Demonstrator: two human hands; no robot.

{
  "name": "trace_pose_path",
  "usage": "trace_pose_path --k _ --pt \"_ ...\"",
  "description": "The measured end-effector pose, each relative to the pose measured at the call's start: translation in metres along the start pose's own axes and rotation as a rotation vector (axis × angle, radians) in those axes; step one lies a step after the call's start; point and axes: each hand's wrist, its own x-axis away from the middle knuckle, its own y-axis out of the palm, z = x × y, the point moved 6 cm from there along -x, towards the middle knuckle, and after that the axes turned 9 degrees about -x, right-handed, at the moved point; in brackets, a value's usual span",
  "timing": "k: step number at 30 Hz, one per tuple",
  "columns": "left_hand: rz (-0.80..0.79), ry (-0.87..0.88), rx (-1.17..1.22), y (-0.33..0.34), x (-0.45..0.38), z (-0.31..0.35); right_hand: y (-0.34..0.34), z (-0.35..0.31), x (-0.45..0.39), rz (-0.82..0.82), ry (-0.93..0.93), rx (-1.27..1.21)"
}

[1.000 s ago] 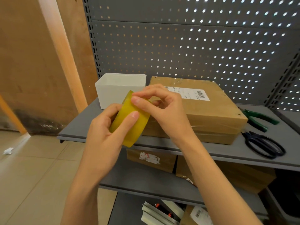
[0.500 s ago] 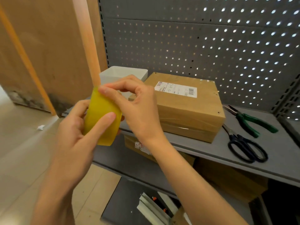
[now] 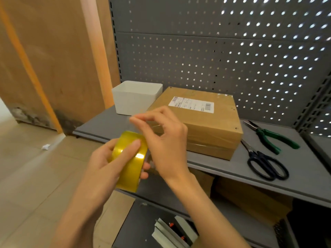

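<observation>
My left hand (image 3: 105,169) grips a yellow roll of packing tape (image 3: 130,169) in front of the shelf edge, thumb across its outer face. Just above the roll, my right hand (image 3: 166,140) pinches the clear free end of the tape between thumb and forefinger, lifted a short way off the roll. Behind my hands a brown cardboard box (image 3: 211,122) with a white shipping label lies flat on the grey metal shelf (image 3: 232,169).
A white plastic bin (image 3: 136,99) stands left of the box. Black scissors (image 3: 266,163) and green-handled pliers (image 3: 272,136) lie on the shelf to the right. A perforated grey back panel (image 3: 215,59) rises behind. More cardboard boxes (image 3: 250,199) fill the lower shelf.
My right hand has risen off the roll, drawing the tape's free end up with it. The roll sits lower in view and the camera has shifted.
</observation>
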Motion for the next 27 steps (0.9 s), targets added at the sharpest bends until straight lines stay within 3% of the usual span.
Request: trace_pose_path --k 3,6,13,18,21,27 --pt "-0.117 -0.045 0.006 -0.002 -0.004 -0.008 -0.010 0.018 -0.003 -0.050 0.248 -0.123" --pt "-0.193 -0.092 0.012 0.003 -0.009 -0.016 -0.019 0.029 0.000 -0.037 0.346 -0.166" --pt "-0.243 -0.259 -0.040 0.004 -0.027 -0.046 -0.011 0.036 0.025 0.036 0.167 0.249" --pt "-0.313 -0.278 -0.024 0.004 -0.037 -0.049 -0.006 0.029 0.020 0.138 0.054 0.362" --pt "-0.341 -0.285 -0.032 0.003 -0.037 -0.051 0.001 0.016 0.001 0.078 -0.062 0.430" --pt "-0.306 -0.204 0.095 -0.004 -0.042 -0.034 -0.007 0.042 -0.046 0.034 0.227 0.226"
